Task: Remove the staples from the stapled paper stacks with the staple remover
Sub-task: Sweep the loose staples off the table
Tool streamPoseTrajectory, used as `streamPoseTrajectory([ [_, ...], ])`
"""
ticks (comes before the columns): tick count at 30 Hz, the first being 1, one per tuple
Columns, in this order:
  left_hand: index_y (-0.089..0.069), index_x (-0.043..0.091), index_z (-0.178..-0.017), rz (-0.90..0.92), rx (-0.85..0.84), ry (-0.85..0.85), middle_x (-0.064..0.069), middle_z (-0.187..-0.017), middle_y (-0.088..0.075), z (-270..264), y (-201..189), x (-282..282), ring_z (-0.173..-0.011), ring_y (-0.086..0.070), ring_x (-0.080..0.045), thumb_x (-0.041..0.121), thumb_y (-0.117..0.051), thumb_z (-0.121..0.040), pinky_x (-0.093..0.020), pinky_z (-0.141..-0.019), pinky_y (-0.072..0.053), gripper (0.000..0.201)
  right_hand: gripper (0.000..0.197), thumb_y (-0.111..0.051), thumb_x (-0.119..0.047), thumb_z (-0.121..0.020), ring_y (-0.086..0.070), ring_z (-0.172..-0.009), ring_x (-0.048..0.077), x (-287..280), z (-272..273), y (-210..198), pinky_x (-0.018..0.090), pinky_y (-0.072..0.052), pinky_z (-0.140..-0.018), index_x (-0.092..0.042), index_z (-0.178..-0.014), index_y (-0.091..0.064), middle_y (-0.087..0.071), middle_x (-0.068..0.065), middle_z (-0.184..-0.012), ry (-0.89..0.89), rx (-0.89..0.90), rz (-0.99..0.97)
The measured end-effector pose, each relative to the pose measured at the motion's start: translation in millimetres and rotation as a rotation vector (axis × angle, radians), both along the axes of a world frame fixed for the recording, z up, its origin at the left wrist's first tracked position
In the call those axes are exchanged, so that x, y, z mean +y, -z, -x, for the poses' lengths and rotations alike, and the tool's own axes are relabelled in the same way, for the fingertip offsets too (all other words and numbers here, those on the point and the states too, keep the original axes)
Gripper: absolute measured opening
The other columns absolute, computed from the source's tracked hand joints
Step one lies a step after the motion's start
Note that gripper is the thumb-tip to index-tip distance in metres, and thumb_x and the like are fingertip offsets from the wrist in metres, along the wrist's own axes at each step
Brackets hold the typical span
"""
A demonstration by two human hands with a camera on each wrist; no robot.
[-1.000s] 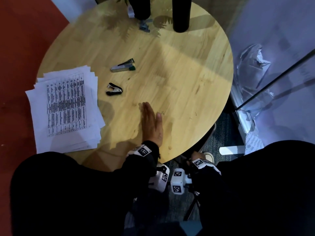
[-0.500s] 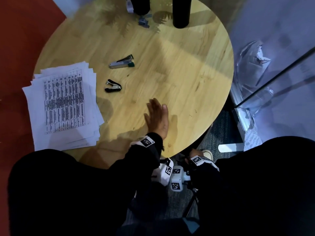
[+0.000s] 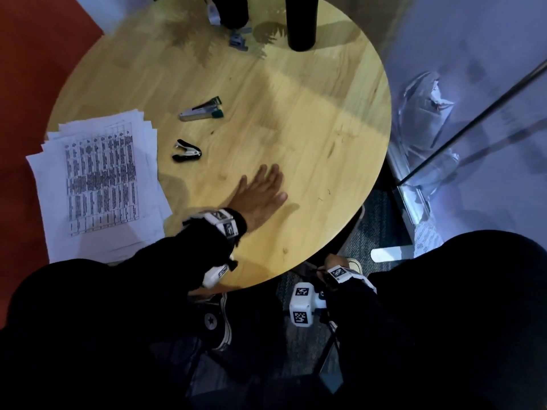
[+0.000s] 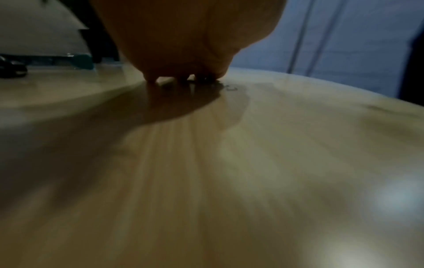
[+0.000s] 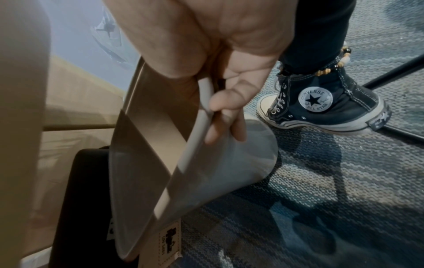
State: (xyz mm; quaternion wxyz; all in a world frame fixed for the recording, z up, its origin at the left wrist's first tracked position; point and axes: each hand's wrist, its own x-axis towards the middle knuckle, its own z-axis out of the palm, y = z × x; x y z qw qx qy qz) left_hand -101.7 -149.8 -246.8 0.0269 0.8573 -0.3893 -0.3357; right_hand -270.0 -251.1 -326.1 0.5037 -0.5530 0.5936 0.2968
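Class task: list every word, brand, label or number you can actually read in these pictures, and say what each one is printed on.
"CONVERSE ALL STAR": round patch on the dark high-top shoe.
Printed tables on the paper stacks: too small to read.
Tag on the grey container in the right hand: blurred.
Square black-and-white markers on the wrist cameras: patterns, no words.

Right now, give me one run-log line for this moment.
left hand flat on table | right hand grips tray below edge | staple remover untouched | papers stacked
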Motion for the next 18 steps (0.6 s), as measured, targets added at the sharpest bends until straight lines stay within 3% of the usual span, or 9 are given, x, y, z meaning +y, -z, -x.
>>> streamPoseTrajectory([
  [2, 0.009, 0.019, -0.149, -0.007, -0.022, 0.095, 0.003, -0.156, 0.019, 10, 3, 27, -0.143, 0.018, -0.009, 0.066, 0.002, -0.089, -0.043, -0.119, 0.002, 0.077, 0.043, -0.049, -0.023, -0.097, -0.057, -0.107, 0.027, 2, 3, -4, 0.026, -0.032, -0.072, -0.012, -0.059, -0.031, -0.044, 0.006, -0.068, -0.179, -0.024, 0.074],
  [4, -0.001, 0.018, -0.15, 0.133, -0.051, 0.064, 0.005, -0.157, 0.008, 12, 6, 49, -0.143, 0.009, -0.006, 0.077, 0.013, -0.076, -0.038, -0.12, -0.005, 0.095, 0.044, -0.053, -0.028, -0.095, -0.058, -0.106, 0.027, 3, 3, -5, 0.029, -0.039, -0.076, -0.011, -0.059, -0.034, -0.063, 0.014, -0.092, -0.184, -0.038, 0.075],
  [6, -0.013, 0.018, -0.147, 0.435, -0.071, -0.207, 0.006, -0.154, -0.006, 9, 7, 64, -0.144, -0.004, -0.012, 0.075, 0.005, -0.083, -0.035, -0.119, -0.009, 0.087, 0.047, -0.054, -0.034, -0.093, -0.055, -0.111, 0.029, 1, 8, -14, 0.03, -0.041, -0.084, -0.011, -0.06, -0.032, -0.061, 0.019, -0.113, -0.095, -0.107, 0.078],
  [8, -0.017, 0.014, -0.148, 0.651, -0.066, -0.677, 0.0, -0.156, -0.008, 7, 9, 75, -0.146, -0.007, -0.016, 0.052, -0.01, -0.098, -0.029, -0.118, -0.005, 0.063, 0.046, -0.052, -0.035, -0.094, -0.057, -0.106, 0.025, -3, 11, -22, 0.027, -0.038, -0.076, -0.012, -0.061, -0.031, -0.059, 0.02, -0.109, -0.056, -0.105, 0.036],
  [9, -0.014, 0.011, -0.149, 0.676, -0.017, -0.901, -0.003, -0.158, -0.005, 10, 10, 80, -0.147, -0.005, -0.016, 0.04, -0.012, -0.102, -0.026, -0.118, -0.002, 0.055, 0.04, -0.049, -0.03, -0.096, -0.057, -0.1, 0.02, -6, 10, -24, 0.023, -0.038, -0.069, -0.012, -0.064, -0.034, -0.056, 0.02, -0.107, -0.096, -0.104, 0.019],
  [10, -0.011, 0.009, -0.149, 0.658, 0.031, -1.06, -0.004, -0.159, -0.002, 16, 13, 83, -0.147, -0.002, -0.016, 0.033, -0.013, -0.104, -0.027, -0.118, 0.0, 0.052, 0.03, -0.043, -0.023, -0.099, -0.057, -0.095, 0.016, -6, 10, -23, 0.02, -0.041, -0.061, -0.011, -0.071, -0.039, -0.054, 0.021, -0.112, 0.026, -0.129, 0.003],
  [12, -0.005, 0.009, -0.15, 0.518, -0.012, -1.131, -0.004, -0.16, 0.002, 29, 21, 86, -0.147, 0.002, -0.015, 0.031, -0.013, -0.104, -0.032, -0.118, 0.004, 0.052, 0.011, -0.035, -0.011, -0.1, -0.056, -0.099, 0.014, -7, 12, -27, 0.012, -0.043, -0.048, -0.008, -0.098, -0.045, -0.047, 0.023, -0.132, 0.074, -0.134, 0.015],
  [14, -0.001, 0.008, -0.15, 0.334, -0.128, -0.99, -0.004, -0.16, 0.004, 35, 30, 81, -0.147, 0.006, -0.015, 0.035, -0.013, -0.103, -0.039, -0.116, 0.005, 0.056, 0.014, -0.04, -0.012, -0.099, -0.058, -0.1, 0.022, -11, 20, -24, 0.013, -0.04, -0.053, -0.003, -0.098, -0.051, -0.057, 0.022, -0.115, 0.023, -0.053, 0.036],
  [18, 0.001, 0.009, -0.15, 0.225, -0.18, -0.83, -0.005, -0.16, 0.004, 23, 26, 53, -0.147, 0.008, -0.016, 0.046, -0.012, -0.099, -0.046, -0.116, 0.005, 0.065, 0.025, -0.048, -0.018, -0.097, -0.059, -0.066, 0.015, -15, 24, -34, 0.01, -0.035, -0.041, -0.009, -0.074, -0.051, -0.058, 0.008, -0.065, 0.041, -0.124, 0.015],
])
